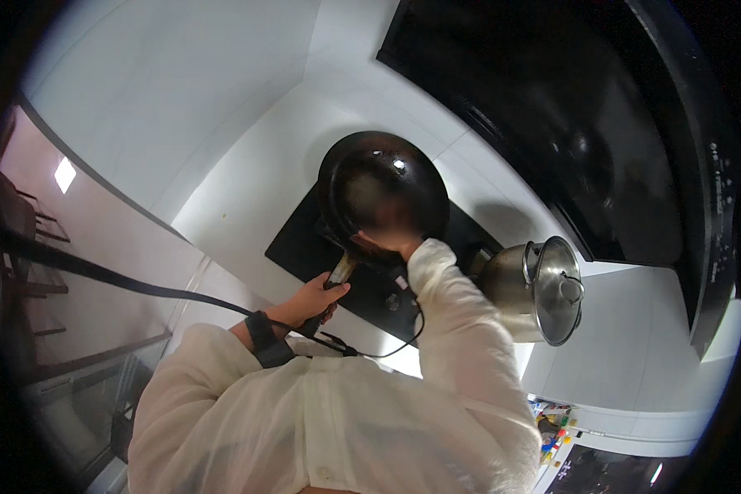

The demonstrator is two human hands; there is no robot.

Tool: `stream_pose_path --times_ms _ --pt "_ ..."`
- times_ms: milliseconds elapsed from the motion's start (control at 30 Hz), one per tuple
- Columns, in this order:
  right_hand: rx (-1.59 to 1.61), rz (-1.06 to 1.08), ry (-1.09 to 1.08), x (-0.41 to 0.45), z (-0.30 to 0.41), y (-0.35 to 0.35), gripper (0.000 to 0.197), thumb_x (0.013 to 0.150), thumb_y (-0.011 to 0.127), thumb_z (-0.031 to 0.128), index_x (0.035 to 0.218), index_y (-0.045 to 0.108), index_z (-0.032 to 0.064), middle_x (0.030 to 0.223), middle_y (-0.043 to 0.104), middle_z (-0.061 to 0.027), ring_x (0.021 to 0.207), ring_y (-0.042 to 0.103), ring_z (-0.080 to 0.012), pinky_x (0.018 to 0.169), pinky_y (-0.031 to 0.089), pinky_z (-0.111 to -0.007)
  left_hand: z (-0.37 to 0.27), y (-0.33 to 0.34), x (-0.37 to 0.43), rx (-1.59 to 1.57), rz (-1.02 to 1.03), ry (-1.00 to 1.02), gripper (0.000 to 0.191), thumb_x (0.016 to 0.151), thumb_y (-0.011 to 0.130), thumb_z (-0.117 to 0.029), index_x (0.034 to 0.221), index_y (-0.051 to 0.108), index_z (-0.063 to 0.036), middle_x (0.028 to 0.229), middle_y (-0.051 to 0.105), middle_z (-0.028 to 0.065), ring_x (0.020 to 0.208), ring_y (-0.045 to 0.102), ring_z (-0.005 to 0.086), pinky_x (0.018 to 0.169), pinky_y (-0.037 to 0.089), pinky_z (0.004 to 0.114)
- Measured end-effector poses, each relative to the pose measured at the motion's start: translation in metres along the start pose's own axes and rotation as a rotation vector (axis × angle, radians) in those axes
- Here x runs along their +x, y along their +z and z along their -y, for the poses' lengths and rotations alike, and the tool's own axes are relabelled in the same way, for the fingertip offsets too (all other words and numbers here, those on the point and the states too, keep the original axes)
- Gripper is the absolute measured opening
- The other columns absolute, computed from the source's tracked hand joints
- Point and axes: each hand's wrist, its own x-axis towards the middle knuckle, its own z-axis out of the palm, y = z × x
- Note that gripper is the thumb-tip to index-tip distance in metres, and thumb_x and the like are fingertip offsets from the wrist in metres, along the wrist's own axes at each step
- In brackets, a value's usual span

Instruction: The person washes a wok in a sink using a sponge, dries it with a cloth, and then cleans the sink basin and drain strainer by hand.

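A dark wok sits tilted over a black glass cooktop, its inside shiny with reflections. My left hand is wrapped around the wok's long handle, which points back toward my body. My right hand reaches over the near rim into the wok. A blurred patch covers its fingers and part of the wok's inside, so I cannot tell what it holds or touches.
To the right stands a stainless-steel stockpot under a glass lid. A black range hood overhangs the upper right. A black cable crosses to my left wrist. Several bottles cluster at the lower right.
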Motion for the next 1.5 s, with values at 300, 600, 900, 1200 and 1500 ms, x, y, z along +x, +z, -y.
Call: stream_pose_path --times_ms 300,600,900,1200,1500 --pt "0.429 0.103 -0.722 -0.033 0.092 -0.08 0.061 0.085 0.036 0.036 0.133 0.005 0.0155 0.137 -0.003 -0.0177 0.124 -0.002 -0.0406 0.1 0.009 -0.046 0.0 -0.006 0.002 0.032 0.079 -0.054 0.042 0.081 0.052 -0.028 0.104 0.033 0.0022 0.052 0.045 0.0041 0.039 0.044 0.0128 0.036 0.037 0.026" --pt "-0.341 -0.679 -0.633 0.038 -0.007 -0.129 0.056 0.073 0.051 0.017 0.125 0.034 0.0167 0.13 0.031 -0.009 0.121 0.028 -0.0239 0.1 0.019 -0.037 0.02 0.001 -0.002 0.115 -0.094 0.029 0.033 0.081 0.053 -0.028 0.095 0.04 -0.0006 0.049 0.046 0.0031 0.038 0.045 0.0105 0.036 0.036 0.023" --pt "0.097 0.367 -0.299 -0.081 0.012 -0.12 0.068 0.077 0.041 0.051 0.13 0.024 0.0116 0.135 0.013 -0.0193 0.125 0.012 -0.0327 0.101 0.012 -0.038 0.008 -0.004 0.001 0.036 -0.053 0.036 0.033 0.08 0.054 -0.026 0.094 0.04 -0.0009 0.048 0.043 0.0035 0.035 0.042 0.012 0.033 0.034 0.025" --pt "1.438 0.702 -0.224 -0.106 0.039 -0.161 0.05 0.072 0.046 0.006 0.121 0.039 0.0055 0.114 0.048 -0.0108 0.099 0.049 -0.0185 0.087 0.037 -0.027 0.007 -0.003 -0.003 0.017 -0.001 0.005 0.043 0.081 0.054 -0.026 0.109 0.034 -0.0006 0.05 0.043 0.0023 0.037 0.042 0.0108 0.035 0.035 0.024" --pt "-0.025 0.257 -0.556 -0.06 0.034 -0.105 0.074 0.074 0.05 0.052 0.132 0.012 0.0279 0.138 -0.008 -0.0108 0.124 -0.004 -0.0414 0.099 0.009 -0.048 0.007 -0.006 0.004 0.016 -0.002 -0.041 0.039 0.081 0.053 -0.029 0.104 0.036 -0.0015 0.051 0.044 0.0027 0.038 0.044 0.0109 0.035 0.037 0.024"
